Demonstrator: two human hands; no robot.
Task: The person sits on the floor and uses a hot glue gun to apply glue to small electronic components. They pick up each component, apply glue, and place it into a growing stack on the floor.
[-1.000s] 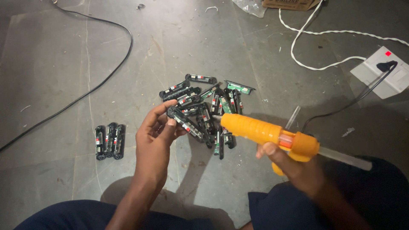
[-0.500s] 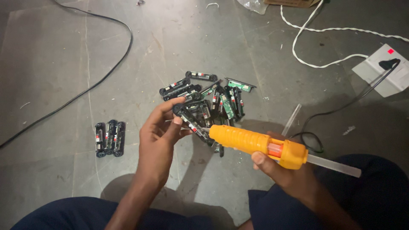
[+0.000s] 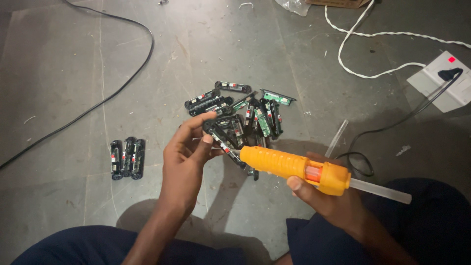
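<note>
Two hands busy over a heap of little black boards on the grey floor (image 3: 73, 73).

Left hand (image 3: 189, 152) pinching one black board strip (image 3: 223, 141) between thumb and fingertips (image 3: 208, 139), strip sticking out past them to the right, just above the pile (image 3: 245, 110). Right hand (image 3: 328, 201) wrapped around the grip of an orange glue gun (image 3: 294, 167), nozzle touching or nearly touching the strip's lower end, clear stick poking out the back. Three finished strips (image 3: 127, 158) side by side toward the left edge, well apart. White socket block (image 3: 436, 83) near the right edge.
</note>
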